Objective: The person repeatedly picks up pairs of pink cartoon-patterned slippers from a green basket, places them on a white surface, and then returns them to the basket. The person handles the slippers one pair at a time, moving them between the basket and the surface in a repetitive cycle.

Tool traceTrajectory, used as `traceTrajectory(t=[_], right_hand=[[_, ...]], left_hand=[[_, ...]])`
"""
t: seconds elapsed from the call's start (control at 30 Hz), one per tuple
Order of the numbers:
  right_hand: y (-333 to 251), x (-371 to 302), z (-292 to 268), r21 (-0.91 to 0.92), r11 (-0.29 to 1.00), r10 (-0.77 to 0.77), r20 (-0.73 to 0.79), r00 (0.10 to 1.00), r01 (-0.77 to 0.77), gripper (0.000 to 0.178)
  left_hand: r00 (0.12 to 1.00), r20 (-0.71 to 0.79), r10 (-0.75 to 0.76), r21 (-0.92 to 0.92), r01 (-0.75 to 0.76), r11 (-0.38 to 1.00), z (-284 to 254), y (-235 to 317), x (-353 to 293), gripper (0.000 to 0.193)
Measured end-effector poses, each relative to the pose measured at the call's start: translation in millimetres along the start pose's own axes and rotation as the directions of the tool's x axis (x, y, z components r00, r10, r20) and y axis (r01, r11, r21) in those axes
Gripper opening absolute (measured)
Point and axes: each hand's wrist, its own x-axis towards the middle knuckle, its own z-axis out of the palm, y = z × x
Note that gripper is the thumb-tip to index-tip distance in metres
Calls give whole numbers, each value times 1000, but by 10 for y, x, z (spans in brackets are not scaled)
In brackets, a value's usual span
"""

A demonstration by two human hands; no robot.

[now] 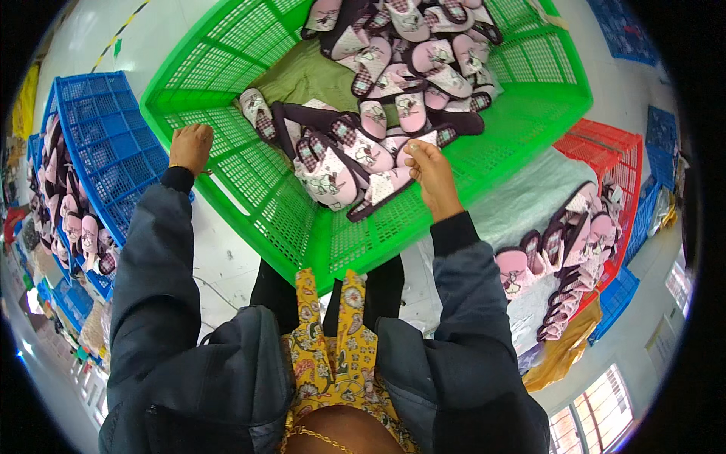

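Note:
A big green plastic basket [348, 246] stands in front of me with many pink and dark slippers [367, 155] heaped inside, some showing checked linings. At the basket's left rim, my left hand [191, 147] is closed with its fingers curled over the edge. My right hand [432, 178] is above the slippers near the right side wall, thumb and fingers pinched together. Whether a slipper edge or some small thing is between those fingertips I cannot make out.
To the left stands a blue crate [110, 151], with more slippers [72, 219] beside it. On the right, a red basket [605, 136] has slippers in rows next to a pale sheet [522, 204]. Olive cloth [310, 76] lines part of the green basket.

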Motion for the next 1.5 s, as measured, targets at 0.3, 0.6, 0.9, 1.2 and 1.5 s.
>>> traceTrajectory(t=[0.3,0.6,0.9,1.2,1.5], right_hand=[[1062,2334,-65,-820,509,-334,93,938,262,33],[1284,3305,37,-938,264,-94,205,974,223,57],[1370,3559,133,-872,397,84,345,935,286,41],[480,2939,1408,-630,385,-114,693,712,675,28],[1162,3774,1928,-430,-530,38,849,527,731,12]], left_hand=[[981,-155,-118,-182,89,979,18,-180,134,10],[981,-98,-166,-166,148,975,23,-222,155,7],[988,-57,-143,-139,134,981,19,-198,233,6],[981,8,-192,-186,190,964,-25,-238,142,6],[977,33,-209,-193,211,958,-7,-264,162,8]])
